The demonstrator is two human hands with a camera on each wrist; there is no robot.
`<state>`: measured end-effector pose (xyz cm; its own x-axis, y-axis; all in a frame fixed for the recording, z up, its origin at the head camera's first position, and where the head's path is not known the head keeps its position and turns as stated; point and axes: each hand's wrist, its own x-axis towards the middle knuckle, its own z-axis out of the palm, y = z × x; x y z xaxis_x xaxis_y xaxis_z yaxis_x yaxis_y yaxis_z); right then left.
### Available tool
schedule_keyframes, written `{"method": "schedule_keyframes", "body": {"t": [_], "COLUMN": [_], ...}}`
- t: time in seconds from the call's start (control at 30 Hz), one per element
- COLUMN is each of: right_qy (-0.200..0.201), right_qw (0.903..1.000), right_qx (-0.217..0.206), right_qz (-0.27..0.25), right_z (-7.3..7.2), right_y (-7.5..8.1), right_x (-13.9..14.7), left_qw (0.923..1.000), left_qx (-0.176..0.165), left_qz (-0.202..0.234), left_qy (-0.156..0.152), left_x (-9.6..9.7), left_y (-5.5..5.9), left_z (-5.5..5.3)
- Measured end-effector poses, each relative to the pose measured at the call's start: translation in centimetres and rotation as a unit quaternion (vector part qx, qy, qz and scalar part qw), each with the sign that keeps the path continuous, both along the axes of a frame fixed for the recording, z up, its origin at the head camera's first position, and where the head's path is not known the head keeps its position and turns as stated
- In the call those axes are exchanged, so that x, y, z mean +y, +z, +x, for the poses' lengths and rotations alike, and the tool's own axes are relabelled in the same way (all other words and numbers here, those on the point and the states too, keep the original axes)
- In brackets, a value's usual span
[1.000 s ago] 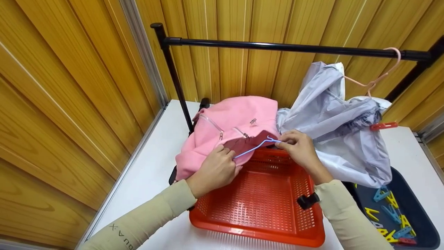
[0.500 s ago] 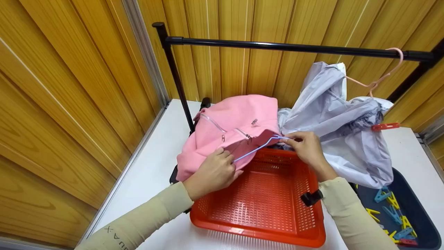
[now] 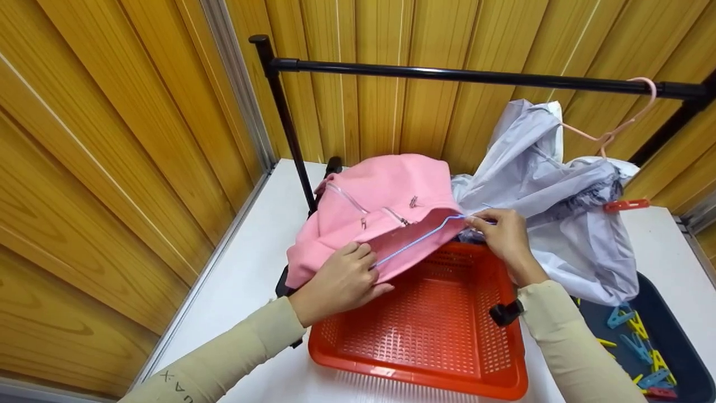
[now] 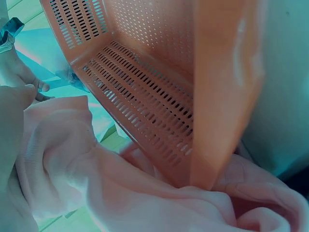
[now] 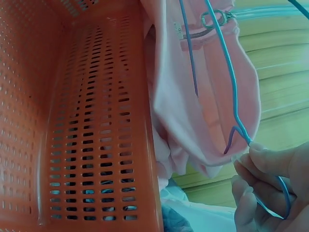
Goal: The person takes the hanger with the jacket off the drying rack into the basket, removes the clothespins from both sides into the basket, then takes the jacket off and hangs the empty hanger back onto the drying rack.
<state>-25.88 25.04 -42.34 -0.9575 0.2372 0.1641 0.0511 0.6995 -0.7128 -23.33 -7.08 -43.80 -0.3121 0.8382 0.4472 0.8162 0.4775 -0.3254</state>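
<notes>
A pink garment [image 3: 386, 182] with metal zips lies bunched at the far side of the red basket, its opening facing the person. My left hand [image 3: 339, 282] grips the near left edge of that opening, and in the left wrist view the pink cloth [image 4: 67, 150] stretches away from the fingers. A blue wire hanger [image 3: 415, 244] runs along the opening, its left end hidden behind the left hand. My right hand [image 3: 508, 239] pinches the hanger near its hook. Seen from the right wrist, the hanger's wire [image 5: 232, 87] lies partly inside the cloth, and the hook curls within the fingers.
The red basket [image 3: 417, 372] stands beneath both hands. Behind runs a black rail [image 3: 442, 74], from which a pink hanger [image 3: 632, 120] bears a whitish garment [image 3: 593, 240] with a red clothespin [image 3: 626, 205]. At right sits a dark tray [image 3: 682, 336] with several coloured clothespins.
My right hand has moved right and slightly away, drawing the hanger's hook end rightward. The pink opening shows wider, and the left hand has shifted slightly left and nearer.
</notes>
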Motion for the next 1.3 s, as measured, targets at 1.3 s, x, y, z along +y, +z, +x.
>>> {"method": "schedule_keyframes", "body": {"t": [1.3], "right_qy": [-0.020], "right_qw": [0.9978], "right_qx": [0.063], "right_qz": [0.009], "right_z": [2.1], "right_y": [1.1], "right_x": [-1.8], "left_qw": [0.9656], "left_qx": [-0.179], "left_qz": [0.188], "left_qy": [0.018], "left_x": [0.2], "left_y": [2.1], "left_z": [0.1]}}
